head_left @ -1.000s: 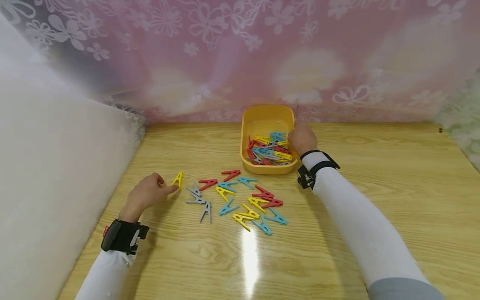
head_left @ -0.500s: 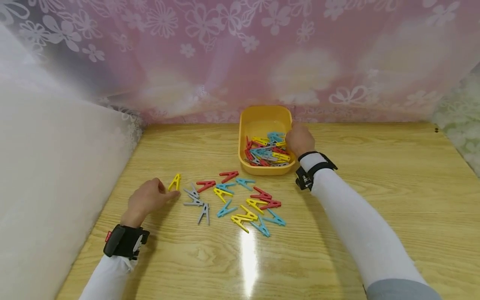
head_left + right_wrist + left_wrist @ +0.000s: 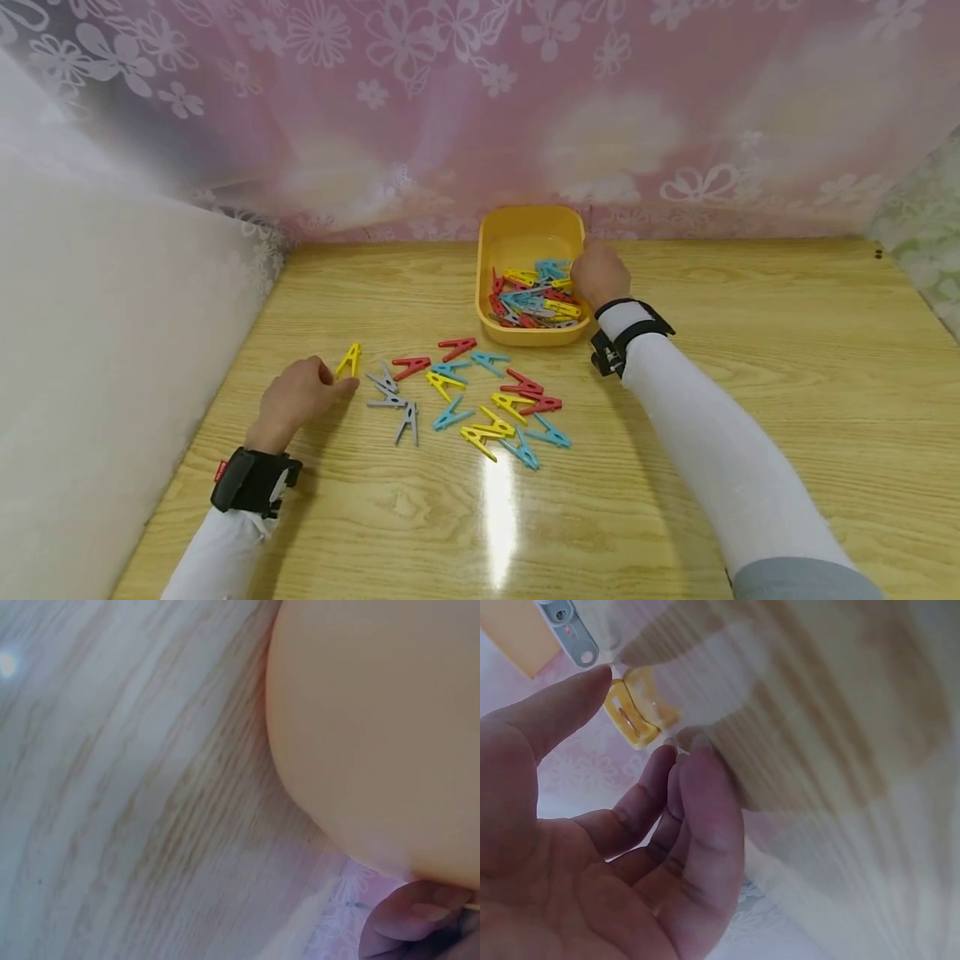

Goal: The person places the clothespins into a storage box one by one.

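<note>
My left hand (image 3: pixel 303 396) is low over the table at the left, thumb and index finger on either side of a yellow clothespin (image 3: pixel 349 358). In the left wrist view the yellow clothespin (image 3: pixel 632 714) spans the small gap between thumb tip and fingertips. My right hand (image 3: pixel 602 275) grips the right rim of a yellow-orange plastic basin (image 3: pixel 525 223). Curled fingers show beyond the basin wall (image 3: pixel 375 735) in the right wrist view. Inside the basin lies a heap of mixed clothespins (image 3: pixel 536 302).
Several loose clothespins lie right of my left hand: grey ones (image 3: pixel 386 398) nearest, then red (image 3: pixel 411 367), blue (image 3: pixel 452 414) and yellow (image 3: pixel 491 423). A white wall (image 3: pixel 112 358) borders the table on the left. A pink flowered cloth (image 3: pixel 420 150) hangs behind the basin.
My left thumb has shifted slightly toward the table's near side, at the end of the clothespin's leg. My right hand stays on the basin. The whole head view has drifted a little.
</note>
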Demonstrator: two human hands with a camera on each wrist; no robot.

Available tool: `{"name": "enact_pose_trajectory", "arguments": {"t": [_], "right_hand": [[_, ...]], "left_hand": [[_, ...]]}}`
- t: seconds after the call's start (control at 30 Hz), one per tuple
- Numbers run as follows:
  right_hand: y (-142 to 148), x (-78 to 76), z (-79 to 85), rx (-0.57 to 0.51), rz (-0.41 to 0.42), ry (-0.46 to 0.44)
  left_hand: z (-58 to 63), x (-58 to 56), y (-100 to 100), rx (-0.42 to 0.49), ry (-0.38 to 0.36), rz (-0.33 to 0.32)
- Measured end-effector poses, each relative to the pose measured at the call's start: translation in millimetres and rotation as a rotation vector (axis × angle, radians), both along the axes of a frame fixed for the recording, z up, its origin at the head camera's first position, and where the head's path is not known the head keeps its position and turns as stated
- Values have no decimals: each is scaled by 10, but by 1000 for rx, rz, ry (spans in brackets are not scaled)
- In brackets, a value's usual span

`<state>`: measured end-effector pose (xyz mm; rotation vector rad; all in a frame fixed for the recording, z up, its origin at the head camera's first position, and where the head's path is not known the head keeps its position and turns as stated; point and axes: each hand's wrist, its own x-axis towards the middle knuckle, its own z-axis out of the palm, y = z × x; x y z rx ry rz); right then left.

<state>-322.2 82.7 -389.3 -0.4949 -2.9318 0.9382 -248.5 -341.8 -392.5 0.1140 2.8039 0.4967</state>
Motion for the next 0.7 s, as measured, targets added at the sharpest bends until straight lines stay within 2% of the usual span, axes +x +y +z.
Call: {"name": "enact_pose_trajectory", "arguments": {"t": [0.13,0.33,0.53,0.7], "right_hand": [[9,-1,5,10,-7,0],[-8,8,10,24,-7,-8],[-29,14,3,25,-5,0],[-20,19,13,32,-3,0]], "left_hand": [[-17,-8,13,2,-3,-2],[-37,1,42,-23,3,28],[-37,10,52,-10,11,49],[-40,-34,44,-18,13,-6]]}}
